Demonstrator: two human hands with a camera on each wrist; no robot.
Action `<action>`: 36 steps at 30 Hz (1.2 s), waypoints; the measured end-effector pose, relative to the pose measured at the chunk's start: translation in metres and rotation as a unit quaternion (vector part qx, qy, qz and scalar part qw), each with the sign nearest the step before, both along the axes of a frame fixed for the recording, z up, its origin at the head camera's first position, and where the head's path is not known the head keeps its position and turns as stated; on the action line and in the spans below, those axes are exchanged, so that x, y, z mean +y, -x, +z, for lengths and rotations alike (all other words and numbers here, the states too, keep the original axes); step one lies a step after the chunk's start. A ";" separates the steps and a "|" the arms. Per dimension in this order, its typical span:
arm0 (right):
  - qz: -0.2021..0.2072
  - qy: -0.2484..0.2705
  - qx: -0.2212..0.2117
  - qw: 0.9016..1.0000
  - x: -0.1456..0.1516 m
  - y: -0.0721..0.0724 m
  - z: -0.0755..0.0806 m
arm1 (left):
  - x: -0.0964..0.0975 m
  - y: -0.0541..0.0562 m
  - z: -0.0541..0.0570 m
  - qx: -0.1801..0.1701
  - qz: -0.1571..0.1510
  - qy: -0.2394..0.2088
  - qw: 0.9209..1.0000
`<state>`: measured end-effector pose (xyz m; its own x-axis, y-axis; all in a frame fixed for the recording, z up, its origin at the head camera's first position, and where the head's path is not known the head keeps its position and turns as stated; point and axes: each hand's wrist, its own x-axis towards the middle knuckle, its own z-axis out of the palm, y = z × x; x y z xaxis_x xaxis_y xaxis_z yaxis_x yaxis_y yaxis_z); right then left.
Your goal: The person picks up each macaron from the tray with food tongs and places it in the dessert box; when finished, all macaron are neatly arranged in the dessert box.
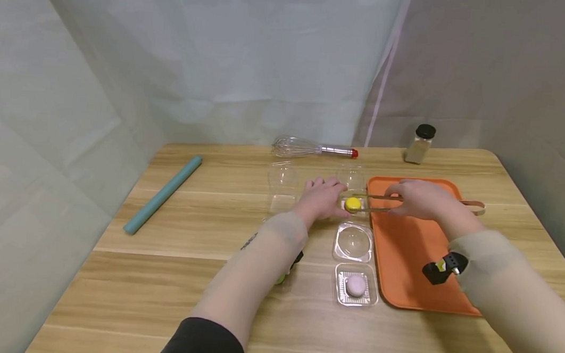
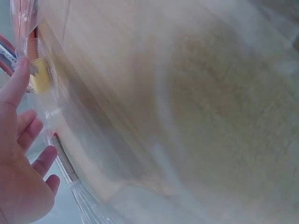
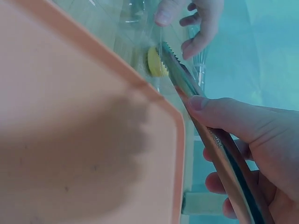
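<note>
My right hand (image 1: 417,198) grips a pair of metal tongs (image 3: 210,140) over the far part of the orange tray (image 1: 403,247). The serrated tong tips reach left to a round yellow macaron (image 1: 353,204), one arm on each side of it in the head view. That macaron sits in a small clear plastic box. Around the box's left side is my left hand (image 1: 321,199), thumb toward the near side and fingers toward the far side. In the left wrist view its thumb (image 2: 17,86) is straight and the other fingers are loosely bent.
Nearer me, a lilac macaron (image 1: 355,286) sits in another clear box (image 1: 336,294), its lid (image 1: 354,242) just beyond. More clear packaging (image 1: 282,179) lies left of my hand. A whisk (image 1: 313,148), a black-capped jar (image 1: 419,145) and a teal rolling pin (image 1: 164,194) lie farther out.
</note>
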<state>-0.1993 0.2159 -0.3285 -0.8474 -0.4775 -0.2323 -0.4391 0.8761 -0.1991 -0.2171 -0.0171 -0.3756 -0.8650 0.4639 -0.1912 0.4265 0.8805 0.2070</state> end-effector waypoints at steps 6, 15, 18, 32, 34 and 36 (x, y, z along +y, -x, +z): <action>-0.004 0.024 0.005 1.000 0.016 -0.002 0.009 | -0.001 0.001 -0.001 0.001 0.000 -0.002 1.000; -0.016 0.055 0.020 0.998 0.049 -0.005 0.015 | -0.003 0.002 -0.005 0.007 0.006 -0.020 1.000; -0.028 0.059 0.019 0.998 0.059 -0.007 0.013 | -0.006 0.004 -0.003 0.008 0.009 -0.029 1.000; -0.071 0.065 0.041 0.995 0.118 -0.020 -0.010 | -0.076 0.014 0.012 0.003 0.053 -0.037 0.998; -0.078 0.062 0.040 0.994 0.125 -0.023 -0.012 | -0.089 0.014 0.014 0.000 0.060 -0.034 0.998; -0.082 0.057 0.038 0.994 0.132 -0.024 -0.014 | -0.101 0.014 0.016 -0.002 0.067 -0.031 0.997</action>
